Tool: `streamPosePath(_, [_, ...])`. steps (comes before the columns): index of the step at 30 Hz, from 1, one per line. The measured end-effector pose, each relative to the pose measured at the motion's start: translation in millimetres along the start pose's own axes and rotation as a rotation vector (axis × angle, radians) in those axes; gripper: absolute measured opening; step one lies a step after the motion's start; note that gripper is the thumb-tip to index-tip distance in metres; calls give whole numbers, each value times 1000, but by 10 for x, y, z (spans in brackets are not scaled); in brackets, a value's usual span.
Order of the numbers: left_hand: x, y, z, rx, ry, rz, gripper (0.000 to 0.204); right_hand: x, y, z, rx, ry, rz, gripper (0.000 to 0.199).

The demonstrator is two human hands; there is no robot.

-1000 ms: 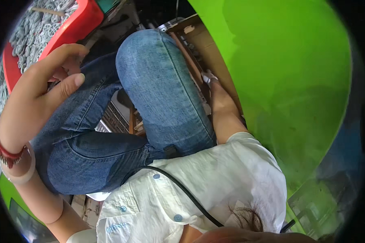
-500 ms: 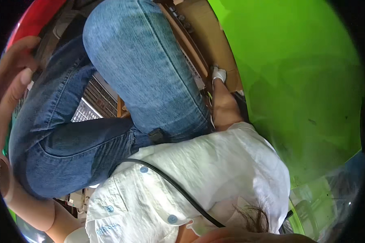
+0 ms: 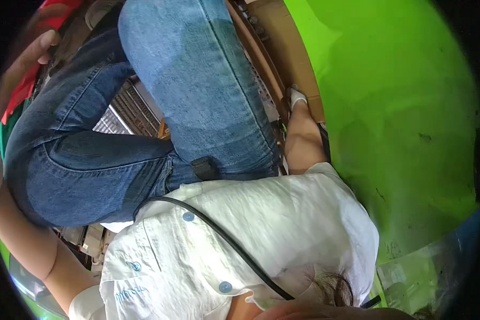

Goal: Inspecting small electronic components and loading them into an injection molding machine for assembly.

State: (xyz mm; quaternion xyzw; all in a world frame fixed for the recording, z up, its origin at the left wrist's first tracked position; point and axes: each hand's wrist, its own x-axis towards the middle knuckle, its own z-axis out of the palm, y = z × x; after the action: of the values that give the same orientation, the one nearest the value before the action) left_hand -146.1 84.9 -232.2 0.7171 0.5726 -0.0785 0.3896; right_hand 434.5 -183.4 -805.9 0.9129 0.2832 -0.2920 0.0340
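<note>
A bright green floor (image 3: 405, 106), scuffed with dark marks, fills the right side under even light. A brown cardboard sheet (image 3: 288, 48) lies along its edge, beside what may be a metal grille (image 3: 124, 109). The rim is too dark to read.

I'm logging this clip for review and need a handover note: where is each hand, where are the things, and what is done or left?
Left hand: raised at the upper left edge, blurred, beside a red thing; its grip cannot be told.
Right hand: down past the right knee, mostly hidden, with a white tip at the edge of a cardboard box; whether it holds anything cannot be told.
Things: ribbed metal parts lie between the legs in jeans; a black cable crosses the white shirt.
Done and left: hidden behind the legs, so check before going on.
</note>
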Motion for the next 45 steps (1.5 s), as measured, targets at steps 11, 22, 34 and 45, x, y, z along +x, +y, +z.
streamPosePath(11, [22, -180, 24, 47, 93, 28, 44, -102, -201, 103, -114, -64, -48, 56])
streamPosePath(22, [-240, 235, -217, 204, 123, 417, 42, -2648, -1962, -1798, 625, 210, -852, 15])
streamPosePath(34, [-1418, 389, 867, -1368, 343, 883, 42, -5629, -3610, -3146, 745, 445, -2120, 15])
streamPosePath(45, [-2483, -1124, 2140, -2071, 949, 609, 22, -5807, -3768, -3033, 420, 91, -2107, 79])
